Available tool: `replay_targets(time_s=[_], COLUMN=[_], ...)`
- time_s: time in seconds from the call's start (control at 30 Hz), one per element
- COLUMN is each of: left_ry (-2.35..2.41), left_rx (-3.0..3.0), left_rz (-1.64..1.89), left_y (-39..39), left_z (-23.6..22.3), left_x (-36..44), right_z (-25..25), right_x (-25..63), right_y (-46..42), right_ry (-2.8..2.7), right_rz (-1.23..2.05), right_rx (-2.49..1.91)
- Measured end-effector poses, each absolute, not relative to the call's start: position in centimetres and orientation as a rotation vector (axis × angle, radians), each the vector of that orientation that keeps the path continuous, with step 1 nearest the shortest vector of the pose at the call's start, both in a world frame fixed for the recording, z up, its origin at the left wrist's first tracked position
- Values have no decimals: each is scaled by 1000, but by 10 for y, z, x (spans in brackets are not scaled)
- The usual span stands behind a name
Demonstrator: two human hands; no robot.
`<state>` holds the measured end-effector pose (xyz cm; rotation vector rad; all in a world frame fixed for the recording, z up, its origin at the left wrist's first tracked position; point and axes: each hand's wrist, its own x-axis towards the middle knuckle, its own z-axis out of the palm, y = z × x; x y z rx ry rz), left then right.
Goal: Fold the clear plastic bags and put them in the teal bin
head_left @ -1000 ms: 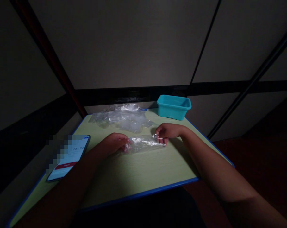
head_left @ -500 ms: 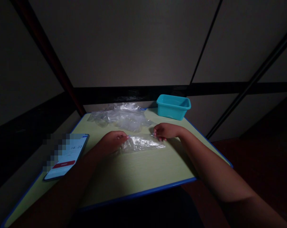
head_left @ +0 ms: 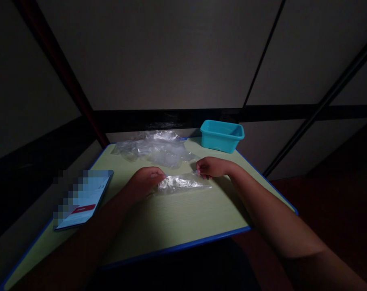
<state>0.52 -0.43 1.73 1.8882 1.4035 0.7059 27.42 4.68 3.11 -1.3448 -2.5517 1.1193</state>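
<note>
So, closest in: the blue near edge of a small pale table [head_left: 183, 222], with a dark lap area under it that I can't make out at all. A phone [head_left: 94, 192] lies by the left edge, its left side pixelated, the left forearm [head_left: 107, 226] right next to it. If that elbow swings out, I'd guess the phone gets nudged toward the edge.

Middle of the table is the clear plastic bag [head_left: 185, 184], stretched flattish between both hands. Left hand [head_left: 148, 178] looks clamped on the left end, thumb on top; the fingers underneath are hidden. Right hand [head_left: 212, 166] has its fingertips pinched together on the upper right part — only a small bit caught, so that's the grip I'd worry about. Film this thin and slick could slip out, or wrinkle if the two sides pull unevenly. The low light and glare make its edges and folds hard to read.

Farther back there's a crumpled pile of clear plastic [head_left: 159, 148], can't count pieces, and a turquoise tub [head_left: 221, 139] at the right — its bottom isn't visible. Dark panels [head_left: 171, 60] behind everything.
</note>
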Motion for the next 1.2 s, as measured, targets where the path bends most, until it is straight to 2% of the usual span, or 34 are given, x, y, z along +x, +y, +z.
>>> replay_targets(time_s=[0.57, 1.2], left_ry=[1451, 1451], left_rx=[2059, 2007], left_rz=[602, 596], left_y=[-6, -5], left_z=[9, 12], left_x=[12, 8], right_z=[35, 32], right_x=[272, 274], right_y=[45, 46], right_ry=[-2725, -2615], right_rz=[811, 959], right_rx=[-1390, -1400])
